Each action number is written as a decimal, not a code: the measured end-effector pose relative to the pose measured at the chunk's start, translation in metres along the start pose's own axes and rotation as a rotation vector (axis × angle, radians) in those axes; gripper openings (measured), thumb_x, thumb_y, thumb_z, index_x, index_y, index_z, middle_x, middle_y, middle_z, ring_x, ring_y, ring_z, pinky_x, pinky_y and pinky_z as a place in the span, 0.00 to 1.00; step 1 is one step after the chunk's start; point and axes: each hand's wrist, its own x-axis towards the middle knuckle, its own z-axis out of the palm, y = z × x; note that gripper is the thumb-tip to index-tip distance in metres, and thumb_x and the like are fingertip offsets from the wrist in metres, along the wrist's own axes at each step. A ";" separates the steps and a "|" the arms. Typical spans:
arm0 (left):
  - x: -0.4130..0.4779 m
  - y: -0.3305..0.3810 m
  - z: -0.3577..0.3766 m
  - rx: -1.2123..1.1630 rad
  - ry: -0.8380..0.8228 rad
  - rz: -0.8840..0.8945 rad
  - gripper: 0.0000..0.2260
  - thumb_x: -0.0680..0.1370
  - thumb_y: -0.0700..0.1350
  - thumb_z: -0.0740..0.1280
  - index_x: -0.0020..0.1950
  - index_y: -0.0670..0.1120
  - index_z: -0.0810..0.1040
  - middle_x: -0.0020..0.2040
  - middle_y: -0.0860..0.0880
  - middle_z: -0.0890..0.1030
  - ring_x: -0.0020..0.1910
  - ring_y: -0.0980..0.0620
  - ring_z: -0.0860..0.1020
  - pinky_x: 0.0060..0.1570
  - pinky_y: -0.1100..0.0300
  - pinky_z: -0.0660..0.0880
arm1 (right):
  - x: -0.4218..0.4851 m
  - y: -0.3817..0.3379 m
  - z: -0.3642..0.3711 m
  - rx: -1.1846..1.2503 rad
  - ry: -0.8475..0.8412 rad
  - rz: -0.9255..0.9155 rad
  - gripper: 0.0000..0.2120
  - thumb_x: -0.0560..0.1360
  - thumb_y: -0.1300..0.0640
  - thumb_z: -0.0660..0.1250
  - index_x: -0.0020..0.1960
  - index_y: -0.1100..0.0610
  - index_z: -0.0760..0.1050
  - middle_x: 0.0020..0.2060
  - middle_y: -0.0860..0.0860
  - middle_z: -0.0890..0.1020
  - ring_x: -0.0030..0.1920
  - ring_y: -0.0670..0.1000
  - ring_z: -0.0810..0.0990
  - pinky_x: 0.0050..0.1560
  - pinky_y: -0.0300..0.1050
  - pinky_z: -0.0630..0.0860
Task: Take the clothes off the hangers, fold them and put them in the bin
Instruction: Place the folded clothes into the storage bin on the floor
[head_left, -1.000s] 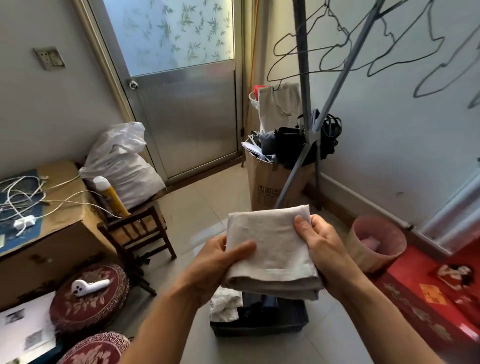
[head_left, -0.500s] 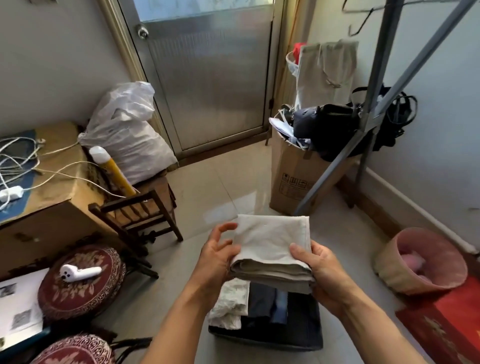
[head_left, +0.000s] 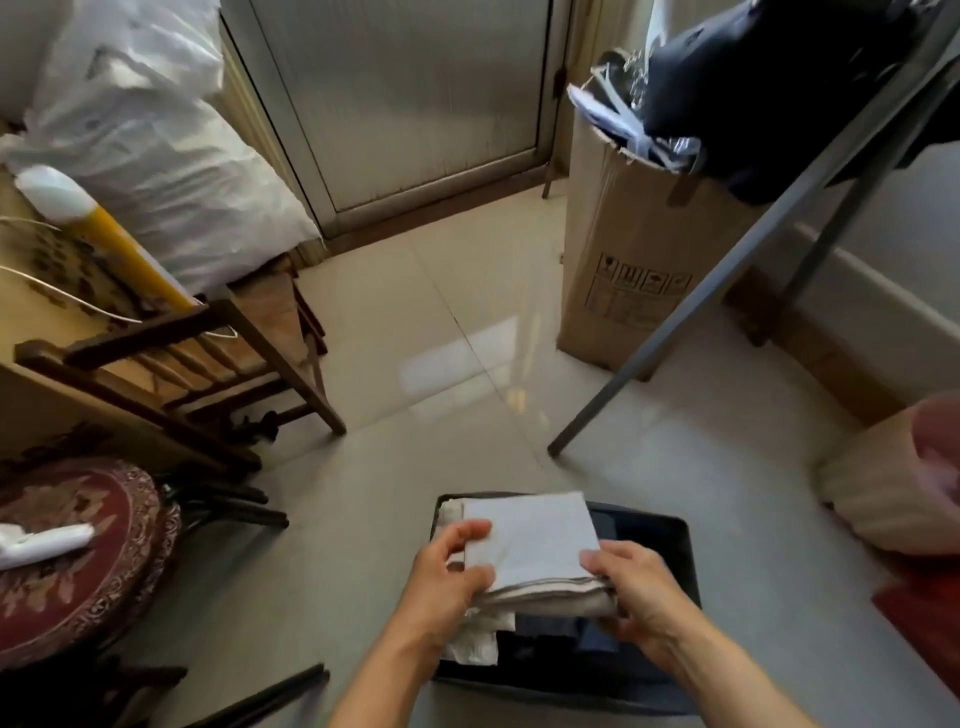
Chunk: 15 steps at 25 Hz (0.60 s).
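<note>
**Folded cloth held flat over the bin**

Gripping a folded beige cloth (head_left: 530, 540) with both hands, directly above a dark bin (head_left: 683, 561) on the floor (head_left: 415, 338). Left hand (head_left: 447, 577) clamped on the cloth's left edge, thumb on top and fingers curled beneath. Right hand (head_left: 641, 592) clamped on the near right corner, thumb pressing the top layer, fingers wrapped under the stacked folds. Hands apart, with the cloth spanning the gap between them.

Held level, broad face up. Nearly square in outline, with the slightly longer side running left to right from hand to hand. Layered fold edges turned toward the person; smooth far edge pointing toward the door (head_left: 415, 93).

Below, inside the bin: a crumpled white garment (head_left: 475, 647) at the left side under the left hand, and dark blue clothes (head_left: 571, 631) beneath the cloth. Cannot tell whether the cloth touches them.

Beyond the bin, well apart: a tall cardboard box (head_left: 639, 249) with a grey rack leg (head_left: 670, 322) slanting across it. To the left, a wooden chair (head_left: 218, 353).
</note>
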 end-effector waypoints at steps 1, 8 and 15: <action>0.011 -0.021 0.006 0.001 0.011 -0.017 0.19 0.73 0.28 0.65 0.54 0.51 0.80 0.57 0.44 0.80 0.45 0.50 0.79 0.40 0.66 0.75 | 0.016 0.012 0.000 -0.028 0.012 0.033 0.12 0.73 0.62 0.70 0.55 0.57 0.76 0.45 0.57 0.82 0.36 0.52 0.79 0.27 0.40 0.74; 0.071 -0.145 0.066 -0.131 0.115 -0.078 0.20 0.72 0.23 0.62 0.54 0.45 0.79 0.59 0.45 0.79 0.55 0.54 0.79 0.46 0.70 0.76 | 0.134 0.053 0.006 -0.309 0.224 -0.155 0.16 0.66 0.71 0.66 0.50 0.57 0.75 0.49 0.56 0.80 0.44 0.52 0.78 0.39 0.41 0.74; 0.101 -0.198 0.103 -0.125 -0.165 -0.315 0.30 0.78 0.29 0.61 0.78 0.48 0.59 0.75 0.44 0.65 0.73 0.51 0.65 0.65 0.58 0.70 | 0.202 0.070 0.004 -0.618 0.166 -0.215 0.25 0.76 0.69 0.58 0.72 0.58 0.67 0.70 0.55 0.70 0.68 0.54 0.71 0.66 0.42 0.66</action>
